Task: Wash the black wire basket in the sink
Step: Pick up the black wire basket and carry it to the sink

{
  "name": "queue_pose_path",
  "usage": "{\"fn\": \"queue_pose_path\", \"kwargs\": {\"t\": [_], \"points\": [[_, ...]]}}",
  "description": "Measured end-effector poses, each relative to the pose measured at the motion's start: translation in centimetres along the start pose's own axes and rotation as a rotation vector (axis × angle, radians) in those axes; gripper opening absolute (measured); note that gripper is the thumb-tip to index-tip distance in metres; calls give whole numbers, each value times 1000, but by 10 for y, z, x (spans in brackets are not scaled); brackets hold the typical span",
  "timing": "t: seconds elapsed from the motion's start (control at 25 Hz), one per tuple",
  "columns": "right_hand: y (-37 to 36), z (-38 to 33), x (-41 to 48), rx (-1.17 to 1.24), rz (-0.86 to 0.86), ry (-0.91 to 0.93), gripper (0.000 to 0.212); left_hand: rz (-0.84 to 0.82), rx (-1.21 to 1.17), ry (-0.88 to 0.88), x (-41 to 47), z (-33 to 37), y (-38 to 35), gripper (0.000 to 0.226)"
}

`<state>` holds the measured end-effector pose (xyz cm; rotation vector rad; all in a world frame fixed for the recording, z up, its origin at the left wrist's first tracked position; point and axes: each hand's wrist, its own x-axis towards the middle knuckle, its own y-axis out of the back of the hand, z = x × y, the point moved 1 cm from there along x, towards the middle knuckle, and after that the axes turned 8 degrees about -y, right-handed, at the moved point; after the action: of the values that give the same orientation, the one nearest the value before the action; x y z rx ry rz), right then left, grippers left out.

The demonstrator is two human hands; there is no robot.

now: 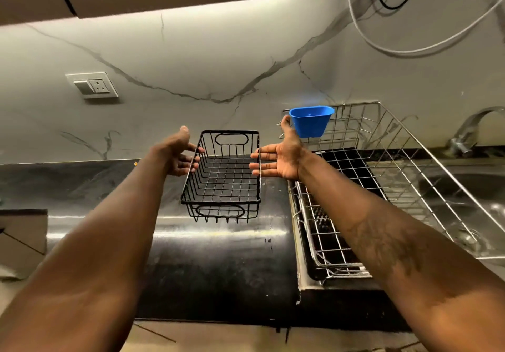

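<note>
Dark polished stone countertop (218, 269) fills the near ground, and two bare forearms stretch out over it toward the black rectangular wire basket (222, 176), which appears to rest on the counter, well to the left of the basin. The left hand (181, 155) sits at the basket's left rim and the right hand (281, 160) at its right rim, palms turned inward. Both have their fingers spread and loose, closed on nothing, and whether any fingertip already touches the wire cannot be told. Just beside the basket on the right stands a stainless steel wire dish rack (325, 231), and beyond that lies the steel sink (464, 196) with its curved metal faucet (470, 130); no water is visibly running. A blue plastic cup (311, 122) hangs on the rack's far corner (close behind the right thumb, but not held). Behind everything rises a pale veined marble wall (191, 64) with a white switch-and-socket plate (93, 85). Judged from this, the task is barely begun: the basket looks dry and is not yet lifted. Gripping it, carrying it past the rack to the sink and washing it are all left to do.
</note>
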<state>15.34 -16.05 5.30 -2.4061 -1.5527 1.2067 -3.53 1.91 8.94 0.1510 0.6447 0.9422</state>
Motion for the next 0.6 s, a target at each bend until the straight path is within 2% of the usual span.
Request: {"fn": "queue_pose_path", "kwargs": {"t": [0.24, 0.6], "points": [[55, -16, -75, -4, -70, 102, 121, -30, -51, -38, -58, 35, -48, 81], [211, -32, -203, 4, -53, 167, 120, -111, -98, -131, -156, 88, -205, 43]]}}
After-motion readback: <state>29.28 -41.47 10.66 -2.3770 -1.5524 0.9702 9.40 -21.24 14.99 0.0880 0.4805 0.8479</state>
